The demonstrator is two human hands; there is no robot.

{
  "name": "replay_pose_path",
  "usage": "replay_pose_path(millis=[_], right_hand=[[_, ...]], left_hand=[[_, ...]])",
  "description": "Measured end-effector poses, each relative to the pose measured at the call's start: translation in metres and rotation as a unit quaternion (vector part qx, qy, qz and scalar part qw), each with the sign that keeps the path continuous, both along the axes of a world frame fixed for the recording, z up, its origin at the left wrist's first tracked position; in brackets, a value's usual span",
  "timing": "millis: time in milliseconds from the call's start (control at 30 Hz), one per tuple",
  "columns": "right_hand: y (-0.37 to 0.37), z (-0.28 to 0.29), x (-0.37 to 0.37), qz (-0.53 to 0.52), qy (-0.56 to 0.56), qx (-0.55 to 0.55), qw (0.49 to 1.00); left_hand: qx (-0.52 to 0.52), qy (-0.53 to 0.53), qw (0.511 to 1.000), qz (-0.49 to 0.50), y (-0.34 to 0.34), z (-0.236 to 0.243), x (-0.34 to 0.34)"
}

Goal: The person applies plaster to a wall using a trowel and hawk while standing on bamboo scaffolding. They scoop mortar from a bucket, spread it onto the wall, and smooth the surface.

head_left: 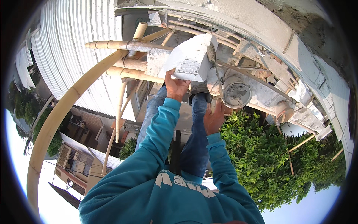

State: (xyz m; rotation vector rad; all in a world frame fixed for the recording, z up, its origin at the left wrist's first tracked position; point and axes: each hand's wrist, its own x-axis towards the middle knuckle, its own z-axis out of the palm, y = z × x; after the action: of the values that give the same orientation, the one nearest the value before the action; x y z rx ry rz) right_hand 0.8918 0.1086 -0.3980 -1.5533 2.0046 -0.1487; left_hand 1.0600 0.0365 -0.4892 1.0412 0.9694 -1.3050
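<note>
My left hand (176, 86) grips the lower left corner of a white block (188, 56), whose end and top show rough flecks. My right hand (215, 118), lower and farther right, is closed on the pale handle of a long, narrow tool, apparently a trowel, reaching up toward grey mortar (211, 52) on the block's right side. Just right of that tool is a round bucket (237, 93) of grey mortar. My jeans-clad legs (192, 142) show between my arms.
Bamboo poles (74, 89) frame a scaffold with splattered boards (268, 100). A pale concrete edge (298, 48) curves along the top right. Corrugated white roofing (74, 41) is at upper left, a leafy tree (246, 153) below right, and houses (76, 166) far below left.
</note>
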Motion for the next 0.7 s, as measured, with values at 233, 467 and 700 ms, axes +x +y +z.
replay_pose_path(millis=[233,467,700], right_hand=[[0.018,0.06,0.01,0.017,-0.058,0.043,0.997],[-0.001,0.057,-0.018,0.012,-0.096,-0.013,0.995],[-0.053,-0.034,-0.023,0.032,-0.044,-0.068,0.996]], left_hand=[[0.012,0.001,0.994,0.109,-0.008,0.028,0.012],[-0.001,0.018,0.992,0.126,0.001,0.041,0.015],[-0.037,0.05,0.995,0.072,0.014,0.074,0.011]])
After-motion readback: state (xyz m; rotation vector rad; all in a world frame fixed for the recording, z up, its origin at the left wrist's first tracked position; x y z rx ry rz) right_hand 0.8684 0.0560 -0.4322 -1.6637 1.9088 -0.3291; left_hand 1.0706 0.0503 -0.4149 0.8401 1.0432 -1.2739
